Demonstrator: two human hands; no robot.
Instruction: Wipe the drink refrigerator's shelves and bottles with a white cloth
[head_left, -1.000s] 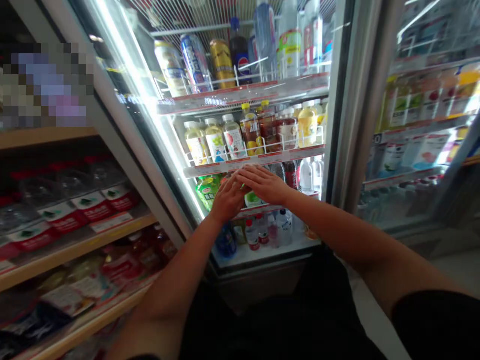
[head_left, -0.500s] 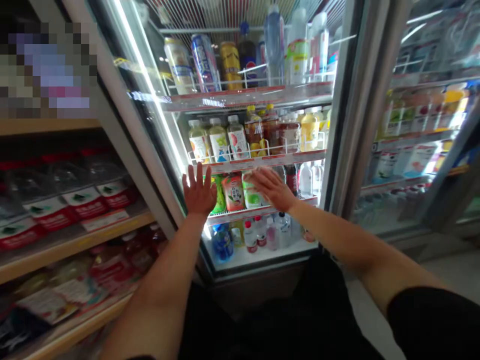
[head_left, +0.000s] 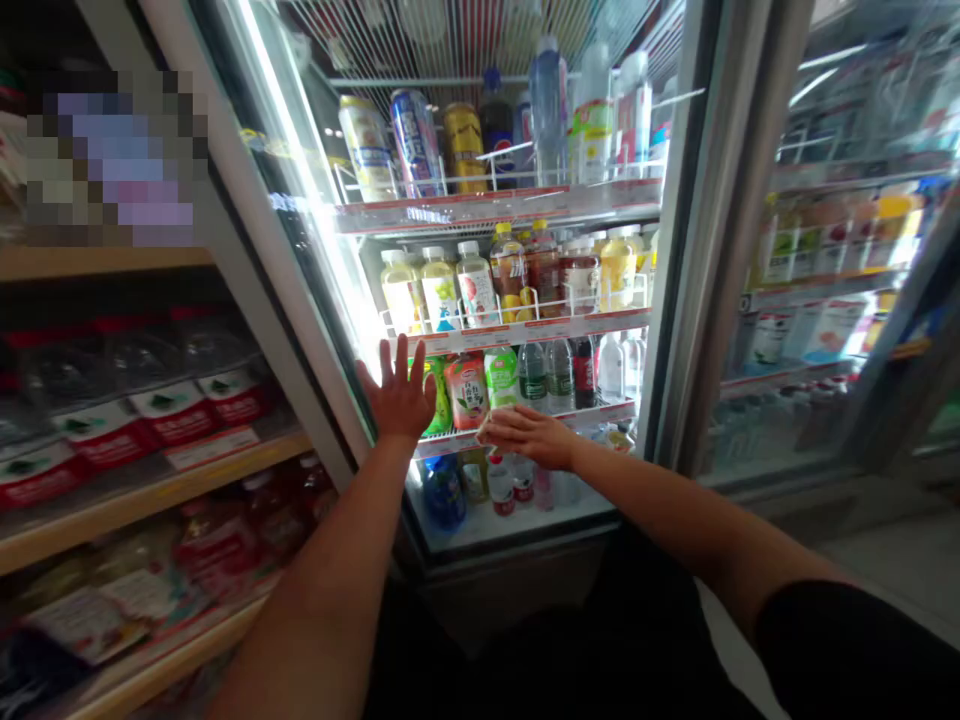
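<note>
My left hand [head_left: 399, 392] is raised, its palm forward and fingers spread, at the left side of a lit drinks fridge [head_left: 694, 250]. Nothing is in it. Just beside its fingers are a green pack [head_left: 437, 395] and a red pack [head_left: 469, 392] on the third shelf. My right hand [head_left: 529, 437] lies flat across the front of that shelf's edge, fingers stretched to the left, holding nothing that I can see. Above it stands a green-and-white pack [head_left: 501, 375], with clear bottles [head_left: 559, 372] to its right. Whether either hand touches the glass, I cannot tell.
Cans [head_left: 416, 140] and tall bottles fill the top fridge shelf; juice and tea bottles [head_left: 510, 270] line the second. A blue bottle [head_left: 445, 492] stands at the bottom. Wooden shelves [head_left: 157, 490] with red-labelled bottles are on the left, another glass-fronted fridge [head_left: 810, 280] on the right.
My right hand has dropped from in front of the third-shelf drinks to that shelf's lower edge. My left hand stays spread at nearly the same place. The view has shifted slightly.
</note>
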